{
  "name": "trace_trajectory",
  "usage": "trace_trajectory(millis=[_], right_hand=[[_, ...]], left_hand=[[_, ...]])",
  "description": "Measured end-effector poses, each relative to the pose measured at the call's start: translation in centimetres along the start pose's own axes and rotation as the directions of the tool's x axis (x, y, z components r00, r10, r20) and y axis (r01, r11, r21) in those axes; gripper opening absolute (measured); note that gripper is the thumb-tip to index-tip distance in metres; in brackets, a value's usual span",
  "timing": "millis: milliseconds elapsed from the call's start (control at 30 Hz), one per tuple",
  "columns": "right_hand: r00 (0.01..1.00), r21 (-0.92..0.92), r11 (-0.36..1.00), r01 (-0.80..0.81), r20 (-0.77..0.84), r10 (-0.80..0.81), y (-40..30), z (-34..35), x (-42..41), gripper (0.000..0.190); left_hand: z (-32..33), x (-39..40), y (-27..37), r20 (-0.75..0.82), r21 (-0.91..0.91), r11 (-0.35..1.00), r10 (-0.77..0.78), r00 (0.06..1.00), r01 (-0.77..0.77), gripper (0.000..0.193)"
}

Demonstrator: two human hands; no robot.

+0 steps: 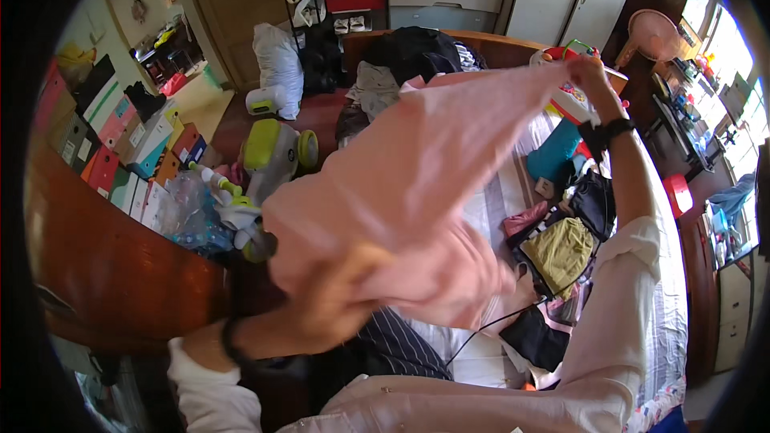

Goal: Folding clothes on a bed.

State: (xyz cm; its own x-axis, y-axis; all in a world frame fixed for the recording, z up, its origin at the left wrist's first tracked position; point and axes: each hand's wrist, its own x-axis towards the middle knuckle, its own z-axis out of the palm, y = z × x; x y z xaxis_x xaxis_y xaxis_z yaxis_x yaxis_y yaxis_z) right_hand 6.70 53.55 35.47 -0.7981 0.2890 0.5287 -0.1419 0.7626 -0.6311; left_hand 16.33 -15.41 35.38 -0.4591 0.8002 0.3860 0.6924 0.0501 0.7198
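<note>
A pink cloth garment [385, 174] spreads through the middle of the view, blurred and lifted above the bed. My right hand [585, 75] is raised at the upper right, its fingers closed on a corner of the cloth, which is pulled taut there. Lower down, my left hand [343, 294] overlaps the garment's near side; it is too blurred to tell whether the fingers grip the fabric. Beneath the garment lies a striped bedsheet [475, 367]. Near my right forearm, an olive garment [559, 252], a black folded cloth [535, 337] and a teal item [552, 149] rest on the bed.
Dark clothes [415, 51] are heaped at the bed's far end. Stacked shoe boxes [129, 138], a green-and-grey toy vehicle [271, 156] and a stuffed white bag [277, 66] stand to the left. A pink fan [652, 36] is at the right. A thin black cable [493, 328] crosses the sheet.
</note>
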Motion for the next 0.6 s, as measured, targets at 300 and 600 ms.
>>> trace_trajectory(millis=[300, 600], right_hand=[[0.919, -0.461, 0.796, -0.392, -0.167, 0.356, 13.6, 8.1, -17.6, 0.012], [0.877, -0.7, 0.542, -0.465, -0.278, 0.393, 16.1, 8.9, -21.9, 0.018]], left_hand=[[25.2, -0.1, -10.0, 0.39, -0.216, 0.945, -0.146, 0.909, 0.244, 0.029], [32.4, -1.9, -10.3, 0.499, -0.389, 0.895, 0.004, 0.867, 0.22, 0.025]])
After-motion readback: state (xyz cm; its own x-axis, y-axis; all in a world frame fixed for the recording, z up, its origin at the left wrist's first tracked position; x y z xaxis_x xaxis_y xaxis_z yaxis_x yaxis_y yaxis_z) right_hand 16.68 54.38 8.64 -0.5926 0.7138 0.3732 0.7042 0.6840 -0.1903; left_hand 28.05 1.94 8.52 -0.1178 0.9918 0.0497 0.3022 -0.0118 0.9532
